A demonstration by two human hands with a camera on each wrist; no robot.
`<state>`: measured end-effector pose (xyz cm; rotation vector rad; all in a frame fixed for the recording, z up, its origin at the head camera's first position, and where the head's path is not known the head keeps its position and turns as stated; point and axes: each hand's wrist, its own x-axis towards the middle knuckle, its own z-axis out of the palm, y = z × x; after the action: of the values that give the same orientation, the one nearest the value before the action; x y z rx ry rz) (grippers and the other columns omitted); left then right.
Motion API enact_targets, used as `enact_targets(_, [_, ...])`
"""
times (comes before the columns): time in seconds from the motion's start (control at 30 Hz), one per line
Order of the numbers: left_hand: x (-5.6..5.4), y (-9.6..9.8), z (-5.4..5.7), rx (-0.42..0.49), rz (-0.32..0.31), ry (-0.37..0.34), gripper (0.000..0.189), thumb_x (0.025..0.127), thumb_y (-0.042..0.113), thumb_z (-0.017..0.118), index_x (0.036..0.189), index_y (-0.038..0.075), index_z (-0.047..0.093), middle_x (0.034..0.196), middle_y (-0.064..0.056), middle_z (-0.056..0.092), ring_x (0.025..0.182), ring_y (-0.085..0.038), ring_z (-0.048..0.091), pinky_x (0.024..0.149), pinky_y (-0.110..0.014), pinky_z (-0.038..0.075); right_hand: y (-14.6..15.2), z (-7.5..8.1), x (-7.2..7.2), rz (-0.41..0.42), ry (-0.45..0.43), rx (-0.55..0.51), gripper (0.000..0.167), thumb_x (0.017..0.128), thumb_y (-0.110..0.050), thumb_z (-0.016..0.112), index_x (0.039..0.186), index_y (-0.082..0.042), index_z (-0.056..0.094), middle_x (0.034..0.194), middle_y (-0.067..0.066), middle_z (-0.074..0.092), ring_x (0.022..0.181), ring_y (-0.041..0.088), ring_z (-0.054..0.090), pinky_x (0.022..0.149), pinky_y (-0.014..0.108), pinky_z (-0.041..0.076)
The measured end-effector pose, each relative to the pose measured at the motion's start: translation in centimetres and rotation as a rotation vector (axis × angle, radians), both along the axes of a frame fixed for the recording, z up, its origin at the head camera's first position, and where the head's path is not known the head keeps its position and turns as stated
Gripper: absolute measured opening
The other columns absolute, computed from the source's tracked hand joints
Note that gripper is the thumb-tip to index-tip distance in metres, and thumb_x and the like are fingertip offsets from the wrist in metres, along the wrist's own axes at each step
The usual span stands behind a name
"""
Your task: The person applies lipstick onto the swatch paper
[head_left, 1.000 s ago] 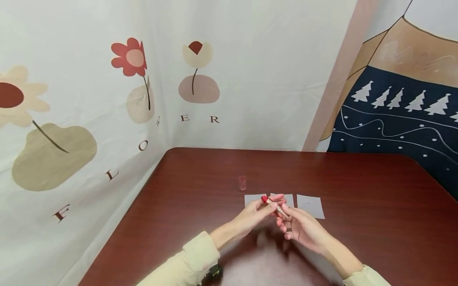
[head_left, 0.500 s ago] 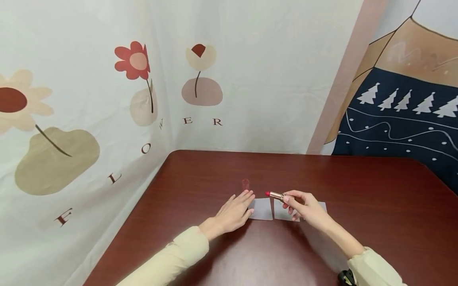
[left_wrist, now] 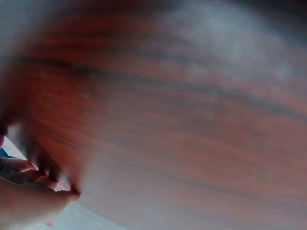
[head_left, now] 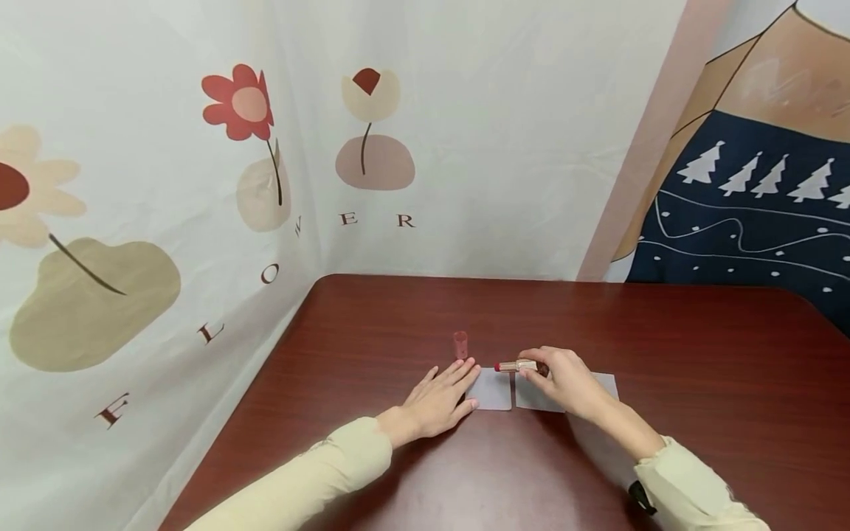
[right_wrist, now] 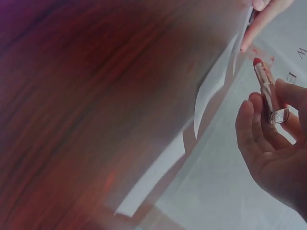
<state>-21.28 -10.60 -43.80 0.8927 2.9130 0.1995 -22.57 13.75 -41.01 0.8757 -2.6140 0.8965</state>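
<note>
White flower-printed cloth point(head_left: 505, 147) hangs behind a reddish-brown table point(head_left: 372, 332).

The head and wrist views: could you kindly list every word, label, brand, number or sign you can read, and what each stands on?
"F L O W E R": printed on the white flower-print wall hanging.
Lipstick: the mark on its base is too small and blurred to read.
White cards: no writing can be made out.

a cloth-screened nook, room type unclear, shown by flower-printed hangings point(head_left: 498, 199) beside a glossy reddish-brown table point(head_left: 372, 332).
</note>
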Motion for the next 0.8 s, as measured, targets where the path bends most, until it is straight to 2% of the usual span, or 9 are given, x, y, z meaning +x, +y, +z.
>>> enact_targets(0.1, [-0.1, 0.1, 0.1, 0.011, 0.003, -0.005, 0.059, 0.098, 0.044, 0.038, 0.148, 0.016, 0.026, 0.153, 0.002, 0.02, 0.139, -0.014, 0.015, 0.108, -0.047, 0.018, -0.5, -0.2, -0.5, -0.002, 0.044, 0.032, 0.02, 0.079, -0.007, 0.073, 0.098, 0.0, 0.069, 0.068, -0.01, 0.049, 0.058, 0.007, 0.045, 0.05, 0.021, 0.038])
enact_targets(0.57, [0.0, 0.3, 0.0, 0.004, -0.005, 0.0, 0.057, 0.098, 0.044, 0.038, 0.148, 0.016, 0.028, 0.152, 0.002, 0.022, 0.139, -0.014, 0.017, 0.108, -0.046, 0.02, -1.5, -0.5, -0.8, 0.0, 0.109, 0.057, 0.022, 0.08, -0.007, 0.072, 0.1, 0.001, 0.068, 0.084, 0.004, 0.064, 0.062, 0.006, 0.054, 0.054, 0.021, 0.046])
enact_targets(0.8, [-0.1, -0.2, -0.1, 0.01, 0.002, -0.004, 0.057, 0.099, 0.044, 0.038, 0.148, 0.016, 0.028, 0.152, 0.002, 0.021, 0.139, -0.015, 0.016, 0.108, -0.046, 0.019, -1.9, -0.8, -1.3, 0.012, 0.127, 0.084, 0.023, 0.081, -0.009, 0.072, 0.102, 0.001, 0.068, 0.085, 0.005, 0.063, 0.062, 0.007, 0.056, 0.055, 0.022, 0.047])
